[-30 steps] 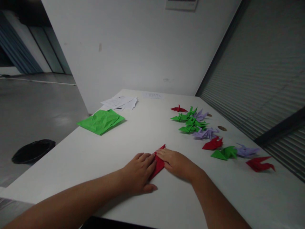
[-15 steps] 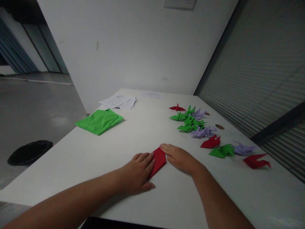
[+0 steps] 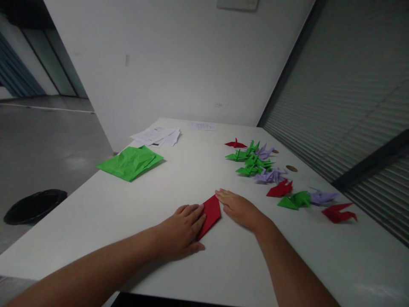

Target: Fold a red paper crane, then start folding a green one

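Flattened palm-down, the left hand (image 3: 182, 232) grasps nothing; its spread fingers lie over the left part of the red paper (image 3: 211, 212), holding it against the white table (image 3: 179, 183). Nothing appears clenched in the right hand (image 3: 238, 209) either: its fingers stretch together to the paper's far corner, though whether they press or merely rest cannot be told. The paper lies between the hands, near the table's front edge.

Creasing seems to be the step; it would go best with steady left-hand weight, layers squared at that corner, and one firm fingertip stroke along the fold.

Left fingers hide one side of the paper, and its layers cannot be counted. To the right, folded birds (image 3: 254, 162) overlap too closely to number. Print on the sheets (image 3: 155, 135) beyond the green paper (image 3: 129, 163) is illegible. Both forearms are cut off below.
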`<state>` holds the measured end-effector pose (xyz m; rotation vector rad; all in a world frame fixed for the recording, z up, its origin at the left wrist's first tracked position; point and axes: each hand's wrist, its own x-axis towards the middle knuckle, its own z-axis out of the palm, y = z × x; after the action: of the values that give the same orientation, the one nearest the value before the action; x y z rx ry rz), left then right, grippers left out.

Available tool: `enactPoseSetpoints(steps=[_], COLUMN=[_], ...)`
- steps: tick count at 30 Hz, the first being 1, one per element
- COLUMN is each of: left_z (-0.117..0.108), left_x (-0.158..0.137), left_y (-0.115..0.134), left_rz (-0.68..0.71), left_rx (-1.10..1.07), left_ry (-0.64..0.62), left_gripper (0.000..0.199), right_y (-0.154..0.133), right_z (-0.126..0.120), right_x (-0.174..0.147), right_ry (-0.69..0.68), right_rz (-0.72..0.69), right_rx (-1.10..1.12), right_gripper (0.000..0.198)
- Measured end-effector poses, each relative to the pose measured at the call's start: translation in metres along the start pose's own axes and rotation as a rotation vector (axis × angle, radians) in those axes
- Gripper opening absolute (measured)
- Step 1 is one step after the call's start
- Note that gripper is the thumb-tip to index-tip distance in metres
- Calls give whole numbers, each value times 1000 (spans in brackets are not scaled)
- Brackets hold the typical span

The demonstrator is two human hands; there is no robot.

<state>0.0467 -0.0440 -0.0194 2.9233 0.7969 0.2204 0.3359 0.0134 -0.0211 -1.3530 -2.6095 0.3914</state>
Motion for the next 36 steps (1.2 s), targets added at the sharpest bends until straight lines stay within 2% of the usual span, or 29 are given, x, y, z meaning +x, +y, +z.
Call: enactPoseSetpoints(steps=[4,12,20,23,27,31,36], left_z=[-5,-8,-14,-14,-18,-22,-22], left_x=[2,2,3,3,2,1,1], left_y=[0,-2,0,1,4,5,5], left_rz=[2,39,210,263,235,229,231], left_rx=[-19,-63,-180,-231,-206,-162,-168], left_ry=[28,55,117,134,94,61,68], left_gripper=[70,49,19,18,27,16,15], right_y=[2,10,7,4,5,10,10], right_z=[1,5,2,-1,-1,4,7], right_x=[2,3,4,3,2,2,1], right_ry=[-9,68,61,73,89,131,219], right_rz=[12,67,86,90,74,56,50], right_rx=[-26,-22,-15,4,32,69,102], right_gripper=[60,59,56,56,56,54,58])
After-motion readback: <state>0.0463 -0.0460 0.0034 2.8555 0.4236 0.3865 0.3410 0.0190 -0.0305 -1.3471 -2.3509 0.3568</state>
